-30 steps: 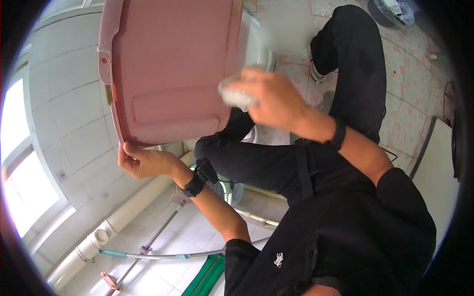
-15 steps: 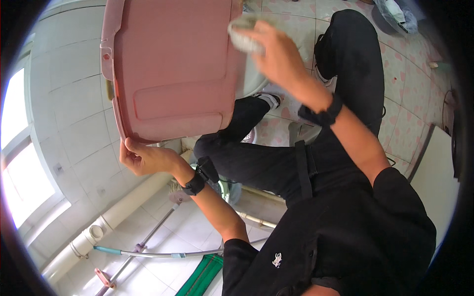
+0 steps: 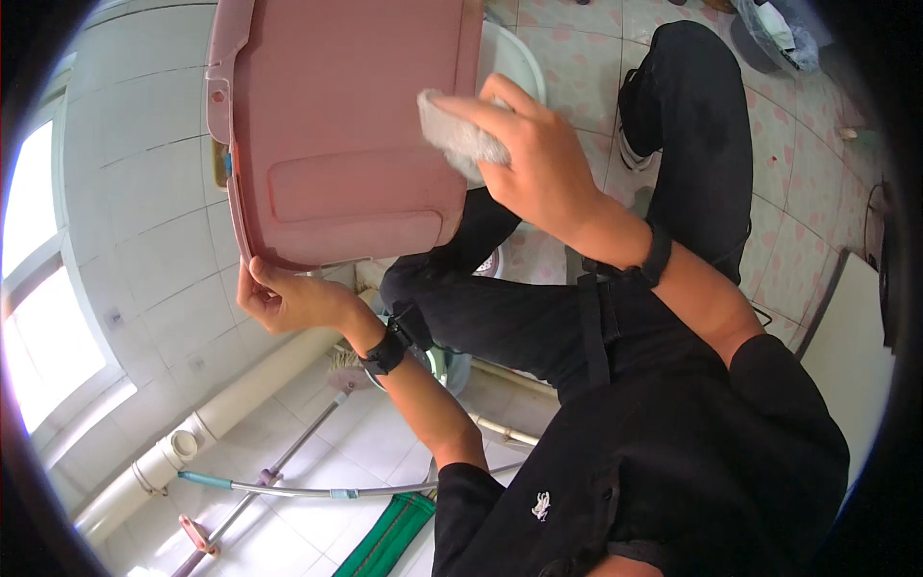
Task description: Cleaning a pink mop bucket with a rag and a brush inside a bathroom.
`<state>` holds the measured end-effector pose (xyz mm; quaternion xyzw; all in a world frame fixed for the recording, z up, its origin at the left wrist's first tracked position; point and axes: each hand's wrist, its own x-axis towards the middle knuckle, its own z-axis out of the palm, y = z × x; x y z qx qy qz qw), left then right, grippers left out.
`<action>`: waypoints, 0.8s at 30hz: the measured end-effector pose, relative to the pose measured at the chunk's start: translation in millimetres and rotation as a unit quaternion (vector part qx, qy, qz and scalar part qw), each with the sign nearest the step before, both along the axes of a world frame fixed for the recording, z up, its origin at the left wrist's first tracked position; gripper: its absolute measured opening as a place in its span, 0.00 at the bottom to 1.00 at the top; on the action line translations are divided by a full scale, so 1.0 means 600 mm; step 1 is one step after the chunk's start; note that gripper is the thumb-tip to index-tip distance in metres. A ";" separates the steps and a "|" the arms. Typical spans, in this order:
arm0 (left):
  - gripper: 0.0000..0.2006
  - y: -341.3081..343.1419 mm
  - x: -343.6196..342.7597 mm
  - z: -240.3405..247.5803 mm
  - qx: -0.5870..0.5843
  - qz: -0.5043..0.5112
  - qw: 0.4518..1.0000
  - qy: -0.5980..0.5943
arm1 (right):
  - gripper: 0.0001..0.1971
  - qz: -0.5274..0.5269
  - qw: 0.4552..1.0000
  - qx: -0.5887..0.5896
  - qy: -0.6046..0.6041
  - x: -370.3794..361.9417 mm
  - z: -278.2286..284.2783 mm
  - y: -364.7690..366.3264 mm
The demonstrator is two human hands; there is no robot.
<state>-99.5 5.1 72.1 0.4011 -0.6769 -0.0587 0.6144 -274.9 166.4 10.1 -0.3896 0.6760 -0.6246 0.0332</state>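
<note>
A large pink plastic storage-box lid (image 3: pixel 356 115) is held up tilted at the upper left. At its lower left corner, my left hand (image 3: pixel 288 298) pinches the rim between thumb and fingers. My right hand (image 3: pixel 543 163) grips a greyish-white cloth (image 3: pixel 461 133), bunched up and slightly blurred, over the lid's right part. Whether the cloth touches the lid I cannot tell. Behind the lid's right edge, part of a white basin (image 3: pixel 519 65) shows.
My bent legs in black trousers (image 3: pixel 481 317) lie below and right of the lid. A white tiled wall with a pipe (image 3: pixel 240 385) runs along the left. Mop poles (image 3: pixel 288 471) lean at the lower left. A bin with a plastic bag (image 3: pixel 769 38) stands far right.
My right hand with the cloth has moved left and down, from the lid's right edge onto its face. The lid has shifted slightly right and up, with my left hand still on its rim.
</note>
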 end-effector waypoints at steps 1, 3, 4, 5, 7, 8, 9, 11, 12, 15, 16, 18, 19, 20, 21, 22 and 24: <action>0.16 -0.001 0.002 -0.001 0.003 0.000 1.000 -0.003 | 0.33 -0.016 1.000 0.001 0.021 -0.004 -0.004 -0.013; 0.15 -0.002 0.003 -0.003 0.007 -0.001 1.000 -0.006 | 0.33 -0.015 0.999 0.037 0.035 0.008 -0.003 -0.026; 0.15 -0.002 0.004 -0.002 0.000 -0.001 1.000 -0.015 | 0.34 -0.009 0.996 0.071 0.048 0.016 -0.002 -0.031; 0.16 -0.002 0.006 -0.001 -0.006 -0.002 1.000 -0.024 | 0.35 -0.012 0.996 0.059 0.066 0.026 -0.003 -0.028; 0.16 -0.006 0.005 -0.003 -0.007 -0.004 1.000 -0.014 | 0.35 0.018 0.995 0.073 0.065 0.039 -0.009 -0.013; 0.16 -0.008 0.005 -0.003 -0.009 -0.009 1.000 -0.003 | 0.36 0.045 0.993 0.088 0.064 0.041 -0.014 -0.007; 0.16 -0.007 0.006 -0.001 -0.009 -0.006 1.000 -0.003 | 0.36 0.047 0.993 0.087 0.065 0.042 -0.018 -0.002; 0.15 -0.004 0.003 0.001 -0.016 -0.011 1.000 -0.012 | 0.35 0.041 0.988 0.096 0.117 0.040 -0.028 0.008; 0.15 -0.002 0.003 0.001 -0.017 -0.011 1.000 -0.011 | 0.35 0.041 0.988 0.096 0.118 0.033 -0.034 0.012; 0.14 0.003 0.004 0.003 -0.027 -0.022 0.999 -0.032 | 0.34 0.029 0.983 0.070 0.167 0.003 -0.048 0.012; 0.14 0.004 0.007 0.002 -0.026 -0.021 0.999 -0.033 | 0.33 0.011 0.984 0.066 0.164 -0.007 -0.047 0.009; 0.13 0.005 0.007 -0.002 -0.026 -0.021 0.999 -0.033 | 0.32 -0.007 0.985 0.060 0.160 -0.028 -0.041 0.004; 0.13 0.007 0.005 -0.005 -0.021 -0.019 0.999 -0.024 | 0.32 -0.016 0.984 0.096 0.149 -0.040 -0.027 -0.002; 0.13 0.008 0.003 -0.006 -0.017 -0.017 1.000 -0.016 | 0.31 -0.026 0.981 0.133 0.138 -0.047 -0.019 -0.009; 0.13 0.009 0.003 -0.005 -0.018 -0.018 1.000 -0.016 | 0.25 -0.022 0.987 0.107 0.115 -0.045 -0.022 -0.019; 0.14 0.010 0.002 -0.004 -0.015 -0.016 1.000 -0.017 | 0.25 -0.026 0.987 0.108 0.115 -0.039 -0.018 -0.028; 0.14 0.007 0.001 -0.006 -0.011 -0.019 1.000 -0.018 | 0.32 -0.037 0.981 0.078 0.176 -0.020 -0.004 -0.036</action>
